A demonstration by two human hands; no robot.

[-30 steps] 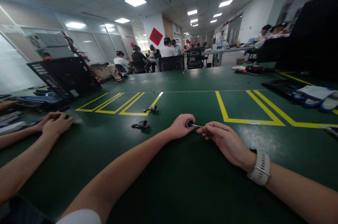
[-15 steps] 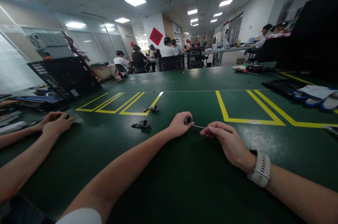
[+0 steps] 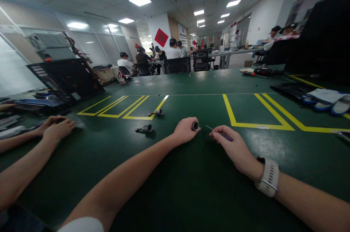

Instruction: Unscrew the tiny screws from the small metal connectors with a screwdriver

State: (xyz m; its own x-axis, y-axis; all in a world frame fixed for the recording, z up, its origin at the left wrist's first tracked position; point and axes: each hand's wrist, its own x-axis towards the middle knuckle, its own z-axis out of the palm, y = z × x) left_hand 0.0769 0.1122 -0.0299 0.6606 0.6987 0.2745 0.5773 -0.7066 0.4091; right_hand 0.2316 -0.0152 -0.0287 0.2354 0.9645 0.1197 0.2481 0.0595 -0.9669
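My left hand point(image 3: 185, 130) is wrapped round a metal socket-like part point(image 3: 195, 126), whose round open end faces me. To its right, my right hand point(image 3: 225, 139) pinches a thin tool with a purple handle point(image 3: 226, 136). The tool's slim shaft points left and stands a little apart from the metal part. Two similar metal pieces lie on the green table left of my left hand: a nearer one point(image 3: 147, 128) and a farther one point(image 3: 159, 112) touching the yellow tape.
Another person's hands point(image 3: 58, 128) work at the left edge. Yellow tape outlines point(image 3: 262, 126) mark the green table point(image 3: 207, 82). Gloves point(image 3: 328, 99), a black tray point(image 3: 290, 88) and a power drill point(image 3: 268, 71) lie at the right. A computer case point(image 3: 65, 79) stands back left.
The tool in my right hand has come away from the metal part and tilted, and its purple handle now shows. My left hand has hardly moved.
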